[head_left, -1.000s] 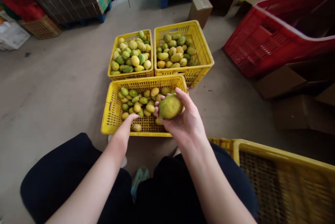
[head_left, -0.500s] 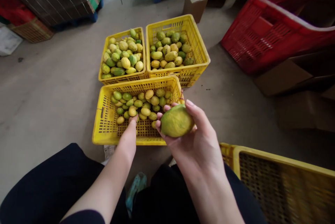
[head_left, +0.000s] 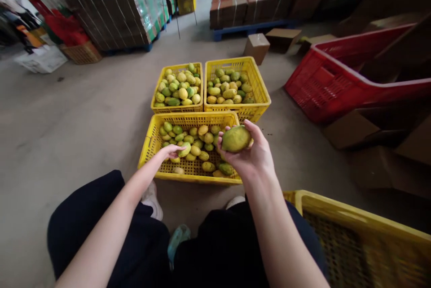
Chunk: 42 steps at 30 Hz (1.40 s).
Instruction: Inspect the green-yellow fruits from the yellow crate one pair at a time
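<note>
In my right hand [head_left: 252, 159] lies a large green-yellow papaya [head_left: 236, 139], gripped between thumb and fingers above the right side of the front yellow crate [head_left: 198, 179]. My left hand [head_left: 169, 150] reaches over that crate's left part, its fingers closed on a smaller yellow-green papaya [head_left: 184, 149]. Loose papayas [head_left: 203, 130] in green and yellow cover much of the crate's bottom. Behind it stand a back left crate [head_left: 178, 109], heaped with papayas, and a back right crate [head_left: 261, 86], partly filled.
Another yellow crate [head_left: 357, 216] stands close by my right leg. To the right are a large red crate [head_left: 313, 77] and cardboard boxes [head_left: 352, 128]. A small carton [head_left: 256, 48] sits on the floor behind the crates, before stacked boxes on a blue pallet [head_left: 235, 32].
The view has tilted up, so more of the room shows. My left hand has come up from among the fruit with a papaya in its fingers. My right hand still holds its papaya.
</note>
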Each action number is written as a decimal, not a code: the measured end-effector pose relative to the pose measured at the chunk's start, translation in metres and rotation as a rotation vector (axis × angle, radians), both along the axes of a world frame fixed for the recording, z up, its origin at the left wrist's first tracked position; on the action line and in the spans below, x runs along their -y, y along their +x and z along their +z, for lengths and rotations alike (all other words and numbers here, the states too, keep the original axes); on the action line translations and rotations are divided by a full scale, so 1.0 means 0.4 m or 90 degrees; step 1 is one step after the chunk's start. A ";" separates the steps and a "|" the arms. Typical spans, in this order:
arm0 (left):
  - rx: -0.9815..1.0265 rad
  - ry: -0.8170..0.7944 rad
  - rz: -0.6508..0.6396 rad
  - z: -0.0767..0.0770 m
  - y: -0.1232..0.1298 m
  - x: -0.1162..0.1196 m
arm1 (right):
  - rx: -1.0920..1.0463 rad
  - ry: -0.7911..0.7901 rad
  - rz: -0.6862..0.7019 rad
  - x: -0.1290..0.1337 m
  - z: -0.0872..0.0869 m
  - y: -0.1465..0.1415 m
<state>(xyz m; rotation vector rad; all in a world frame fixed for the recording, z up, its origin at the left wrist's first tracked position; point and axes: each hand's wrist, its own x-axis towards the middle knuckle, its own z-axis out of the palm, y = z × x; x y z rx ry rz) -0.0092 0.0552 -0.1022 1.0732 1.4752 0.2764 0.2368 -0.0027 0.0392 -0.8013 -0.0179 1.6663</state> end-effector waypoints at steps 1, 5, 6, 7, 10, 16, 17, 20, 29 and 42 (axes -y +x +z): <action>0.007 0.008 0.003 0.024 -0.006 -0.019 | -0.002 0.001 0.005 0.000 0.004 -0.007; 0.178 0.061 -0.001 0.172 -0.042 -0.018 | -0.020 -0.051 0.003 0.006 0.026 -0.048; 0.253 0.075 0.001 0.214 -0.050 -0.001 | -0.022 -0.068 0.001 0.008 0.031 -0.059; 0.326 0.081 0.004 0.254 -0.055 0.020 | -0.020 -0.084 0.001 0.011 0.035 -0.070; 0.473 0.067 0.037 0.347 -0.053 0.093 | 0.000 -0.112 0.026 0.017 0.039 -0.096; 0.683 -0.087 0.249 0.381 -0.024 0.191 | 0.052 -0.106 0.094 0.036 0.034 -0.116; 0.701 -0.111 0.286 0.374 -0.023 0.197 | 0.060 -0.100 0.100 0.040 0.032 -0.116; 0.737 -0.140 0.355 0.344 -0.028 0.203 | 0.085 -0.077 0.104 0.048 0.022 -0.110; 0.760 -0.105 0.417 0.238 -0.051 0.167 | 0.084 -0.060 0.086 0.055 -0.025 -0.151; 0.757 -0.127 0.450 0.219 -0.052 0.107 | 0.133 -0.157 0.152 0.010 -0.131 -0.220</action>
